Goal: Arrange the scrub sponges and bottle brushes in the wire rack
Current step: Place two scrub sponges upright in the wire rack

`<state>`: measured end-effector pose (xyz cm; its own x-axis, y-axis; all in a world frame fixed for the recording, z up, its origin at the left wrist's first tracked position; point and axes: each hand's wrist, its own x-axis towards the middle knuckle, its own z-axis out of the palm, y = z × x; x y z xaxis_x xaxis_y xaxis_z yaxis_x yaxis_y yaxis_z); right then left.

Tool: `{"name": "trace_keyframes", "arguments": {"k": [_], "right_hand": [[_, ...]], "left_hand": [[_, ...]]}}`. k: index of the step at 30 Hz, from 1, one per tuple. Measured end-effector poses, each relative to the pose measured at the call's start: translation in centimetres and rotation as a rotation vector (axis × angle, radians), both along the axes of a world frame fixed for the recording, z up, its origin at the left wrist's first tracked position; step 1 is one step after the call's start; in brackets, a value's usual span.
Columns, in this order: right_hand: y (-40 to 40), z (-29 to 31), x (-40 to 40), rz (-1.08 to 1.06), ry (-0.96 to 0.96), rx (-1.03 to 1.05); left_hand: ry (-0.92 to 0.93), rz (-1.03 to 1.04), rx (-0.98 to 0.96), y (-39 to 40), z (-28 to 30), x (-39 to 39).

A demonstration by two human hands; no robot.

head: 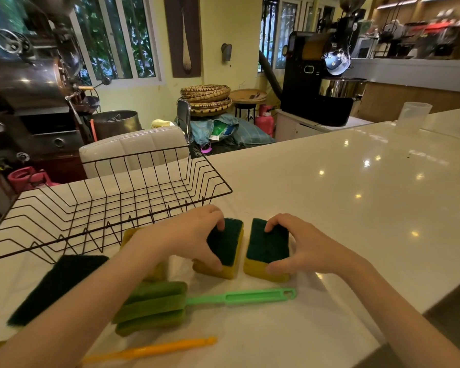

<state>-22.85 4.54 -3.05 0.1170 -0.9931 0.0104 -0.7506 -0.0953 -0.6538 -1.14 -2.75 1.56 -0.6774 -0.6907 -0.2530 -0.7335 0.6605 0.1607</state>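
White desk point(329, 187) carries all items. Left hand point(194, 235) has its fingers closed around one green-topped yellow sponge point(227, 248); right hand point(303, 245) likewise grips a second sponge point(266, 245) just beside it. Wire rack point(104, 197) stands empty, far left. Green bottle brush point(170, 304) and orange brush point(154, 349) lie near.

Yellow walls point(223, 27), leafy windows point(112, 38), glossy white counter point(329, 181).

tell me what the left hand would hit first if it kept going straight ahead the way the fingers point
Probably the near edge of the wire rack. The left hand, gripping a sponge, points forward, and the rack's front rim lies just beyond its fingertips, though depth is hard to judge.
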Motion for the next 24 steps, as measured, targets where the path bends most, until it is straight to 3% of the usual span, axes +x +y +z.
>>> {"name": "trace_keyframes", "arguments": {"k": [5, 11, 16, 24], "right_hand": [[-0.8, 1.6, 0.6, 0.045, 0.228, 0.074], [-1.5, 2.2, 0.8, 0.072, 0.317, 0.094], [-2.5, 3.5, 0.4, 0.104, 0.309, 0.107], [-5.2, 8.7, 0.9, 0.196, 0.189, 0.084]], "left_hand": [[-0.122, -0.068, 0.123, -2.2, 0.0, -1.9], [-0.025, -0.103, 0.060, -2.2, -0.4, -1.6], [0.081, -0.115, 0.011, -1.5, 0.8, -1.1], [0.282, -0.118, -0.006, -1.9, 7.6, 1.6]]}}
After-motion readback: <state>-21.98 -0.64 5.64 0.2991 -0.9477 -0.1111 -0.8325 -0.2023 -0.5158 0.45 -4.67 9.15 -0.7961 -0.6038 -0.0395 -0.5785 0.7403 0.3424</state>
